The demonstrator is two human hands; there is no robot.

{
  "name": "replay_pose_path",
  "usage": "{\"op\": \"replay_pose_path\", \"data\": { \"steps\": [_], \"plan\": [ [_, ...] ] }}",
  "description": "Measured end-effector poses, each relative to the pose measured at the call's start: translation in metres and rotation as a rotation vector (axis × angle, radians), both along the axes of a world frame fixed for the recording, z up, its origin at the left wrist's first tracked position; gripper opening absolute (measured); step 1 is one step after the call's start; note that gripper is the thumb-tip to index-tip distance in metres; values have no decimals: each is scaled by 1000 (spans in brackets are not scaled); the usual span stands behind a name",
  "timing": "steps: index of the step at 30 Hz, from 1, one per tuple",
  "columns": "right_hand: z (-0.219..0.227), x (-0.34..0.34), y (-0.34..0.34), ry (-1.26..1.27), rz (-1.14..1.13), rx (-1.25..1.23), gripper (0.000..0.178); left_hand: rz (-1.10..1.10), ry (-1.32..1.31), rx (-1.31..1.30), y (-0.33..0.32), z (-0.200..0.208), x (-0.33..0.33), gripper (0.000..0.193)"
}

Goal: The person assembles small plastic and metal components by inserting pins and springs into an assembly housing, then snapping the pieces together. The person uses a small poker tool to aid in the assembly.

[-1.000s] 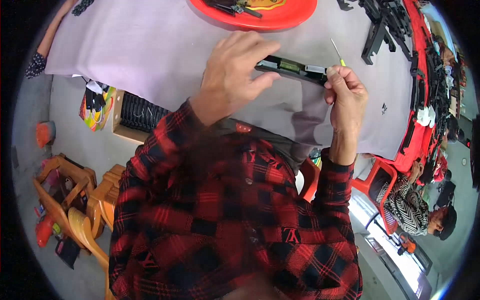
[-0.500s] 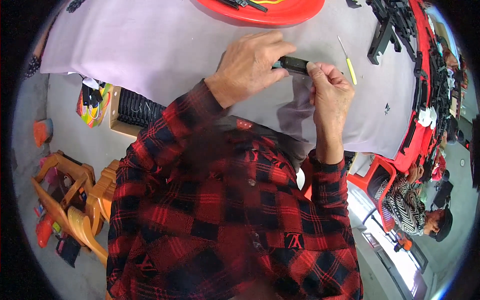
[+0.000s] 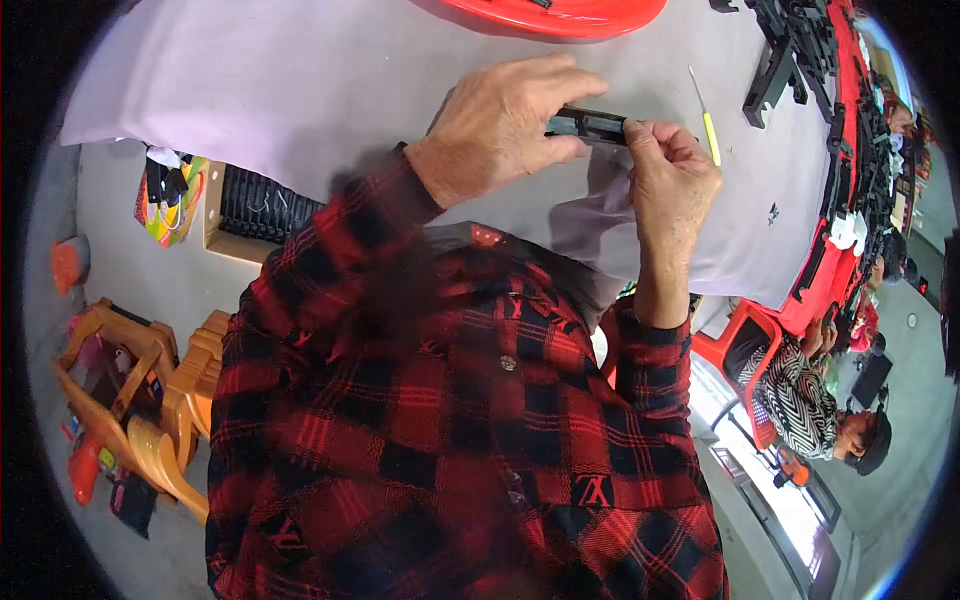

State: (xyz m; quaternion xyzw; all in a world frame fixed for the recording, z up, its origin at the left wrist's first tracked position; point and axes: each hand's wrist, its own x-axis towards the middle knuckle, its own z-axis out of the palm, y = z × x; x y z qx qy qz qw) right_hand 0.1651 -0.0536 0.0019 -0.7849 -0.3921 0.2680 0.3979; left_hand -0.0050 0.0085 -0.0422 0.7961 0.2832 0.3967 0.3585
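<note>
A narrow black plastic piece (image 3: 603, 127), with a greyish strip along its face, is held level above the cloth-covered table. My right hand (image 3: 675, 180) pinches its right end between thumb and fingers. Around its left end, my left hand (image 3: 508, 118) has thumb and forefinger spread apart, one below the piece and one above. Whether the left hand's hidden fingers touch the piece does not show. A thin tool with a yellow handle (image 3: 711, 140) lies on the table beyond my right hand.
A red plastic basin (image 3: 570, 22) stands at the far edge of view. Black plastic parts (image 3: 775, 75) pile up at the right. Left of me are a carton (image 3: 214, 225) of black parts and wooden chairs (image 3: 150, 440). A seated person (image 3: 800, 395) is at the right.
The black piece has turned so more of its greyish strip shows. Both hands stay around it, the right one slightly farther right. The whole view has shifted a little.
</note>
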Motion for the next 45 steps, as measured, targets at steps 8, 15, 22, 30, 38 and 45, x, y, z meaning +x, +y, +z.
{"op": "replay_pose_path", "data": {
  "steps": [8,15,22,30,38,45],
  "plan": [
    [8,6,5,-19,47,-93,16,-31,5,-61,1,-2,-3,48],
    [15,10,4,97,67,-145,14,-2,-3,-42,1,-5,1,45],
    [16,14,3,137,66,-161,14,17,-56,-48,-2,-5,2,41],
    [13,11,6,-9,94,-162,15,21,-48,-71,-2,-4,0,39],
    [3,9,7,-161,54,-85,16,24,-73,-40,1,-5,4,38],
    [1,5,4,-191,-19,-60,14,-103,-49,-83,5,-2,-7,37]
  ]
}}
